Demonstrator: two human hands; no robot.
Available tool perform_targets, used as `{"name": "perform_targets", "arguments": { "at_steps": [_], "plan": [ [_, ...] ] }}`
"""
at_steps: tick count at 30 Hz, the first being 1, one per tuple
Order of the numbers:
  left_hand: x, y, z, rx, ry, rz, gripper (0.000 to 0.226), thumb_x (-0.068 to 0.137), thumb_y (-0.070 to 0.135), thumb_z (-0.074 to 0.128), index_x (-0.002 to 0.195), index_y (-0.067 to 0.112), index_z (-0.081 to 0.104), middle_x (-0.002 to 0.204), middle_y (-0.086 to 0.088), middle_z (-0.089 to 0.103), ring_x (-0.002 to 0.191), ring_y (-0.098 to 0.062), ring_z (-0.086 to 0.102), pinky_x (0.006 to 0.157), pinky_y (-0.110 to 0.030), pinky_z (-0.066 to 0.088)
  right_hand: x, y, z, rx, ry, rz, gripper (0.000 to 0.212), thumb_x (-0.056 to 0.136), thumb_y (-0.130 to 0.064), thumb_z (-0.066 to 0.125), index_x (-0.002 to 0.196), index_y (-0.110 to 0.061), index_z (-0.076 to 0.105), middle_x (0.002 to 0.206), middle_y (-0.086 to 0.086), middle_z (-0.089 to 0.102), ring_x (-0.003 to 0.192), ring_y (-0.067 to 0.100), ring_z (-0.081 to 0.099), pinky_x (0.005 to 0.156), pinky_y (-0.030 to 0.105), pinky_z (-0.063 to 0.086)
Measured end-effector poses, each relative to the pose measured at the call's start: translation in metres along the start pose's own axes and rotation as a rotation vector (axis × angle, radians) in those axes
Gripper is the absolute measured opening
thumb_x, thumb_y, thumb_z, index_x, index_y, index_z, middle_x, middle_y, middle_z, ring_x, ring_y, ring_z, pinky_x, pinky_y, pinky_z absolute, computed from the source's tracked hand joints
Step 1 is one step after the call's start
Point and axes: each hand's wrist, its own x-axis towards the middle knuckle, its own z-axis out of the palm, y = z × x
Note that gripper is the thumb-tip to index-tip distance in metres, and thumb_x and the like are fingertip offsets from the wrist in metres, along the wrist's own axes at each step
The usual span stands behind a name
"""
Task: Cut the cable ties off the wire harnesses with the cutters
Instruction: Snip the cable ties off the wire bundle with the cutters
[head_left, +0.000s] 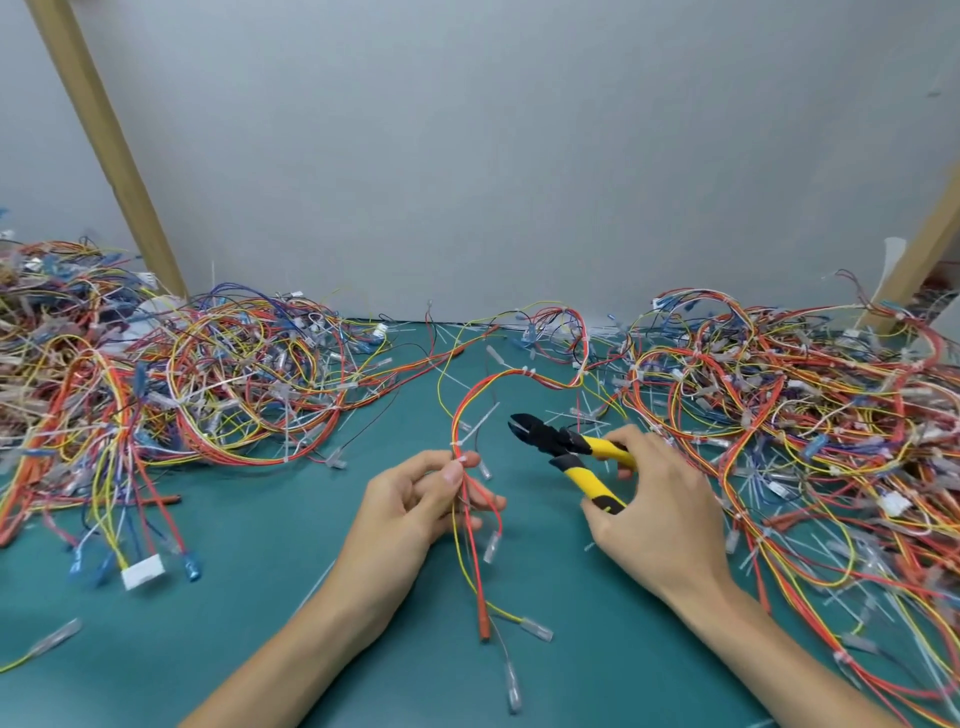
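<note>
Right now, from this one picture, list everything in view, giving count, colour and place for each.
mat: one, teal, covers the bench.
left pile: many harnesses, red, yellow, blue, white, back left.
right pile: many harnesses, same colours, right side.
held harness: one, red, orange, yellow, centre.
tie: one, white, on held harness above the left thumb; others further along.
cutters: one, black head, yellow handles, right of tie, not touching it.
posts: two, tan, leaning at left and right edges.
wall: one, grey, behind.
left hand: one, pinches held harness.
right hand: one, grips cutters.
</note>
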Motion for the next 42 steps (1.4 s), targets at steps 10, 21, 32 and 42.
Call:
{"name": "perform_targets", "arguments": {
  "at_steps": [10,21,32,42],
  "plan": [
    [-0.001,0.001,0.001,-0.076,0.084,-0.032,0.037,0.082,0.028,0.065,0.100,-0.002,0.055,0.091,-0.022,0.072,0.091,-0.033,0.072,0.069,-0.029,0.058,0.002,0.003,0.004,-0.134,-0.072,-0.077,0.047,0.064,-0.035,0.074,0.107,-0.032,0.057,0.088,-0.011,0.052,0.087,0.018,0.045,0.077,0.031,0.028],
    [-0.003,0.008,0.004,-0.081,0.074,-0.108,0.019,0.095,0.014,0.056,0.085,-0.003,0.054,0.086,-0.025,0.072,0.082,-0.037,0.073,0.060,-0.026,0.057,0.001,0.000,0.004,-0.098,-0.040,-0.128,0.045,0.060,-0.041,0.057,0.104,-0.033,0.058,0.086,-0.012,0.050,0.083,0.018,0.043,0.072,0.029,0.021],
    [-0.004,0.009,0.003,-0.057,0.055,-0.100,0.018,0.093,0.013,0.058,0.085,-0.003,0.054,0.083,-0.026,0.072,0.080,-0.038,0.073,0.058,-0.027,0.057,-0.005,-0.009,0.000,-0.185,-0.059,-0.233,0.055,0.059,-0.048,0.059,0.112,-0.033,0.059,0.090,-0.012,0.053,0.086,0.018,0.048,0.074,0.032,0.029],
    [-0.004,0.007,0.003,-0.008,0.000,-0.104,0.017,0.089,0.012,0.061,0.087,-0.002,0.054,0.082,-0.025,0.072,0.080,-0.038,0.073,0.059,-0.029,0.057,-0.006,-0.008,0.001,-0.202,-0.048,-0.244,0.058,0.058,-0.046,0.064,0.114,-0.031,0.059,0.094,-0.009,0.051,0.089,0.020,0.046,0.075,0.030,0.027]
  ]
}}
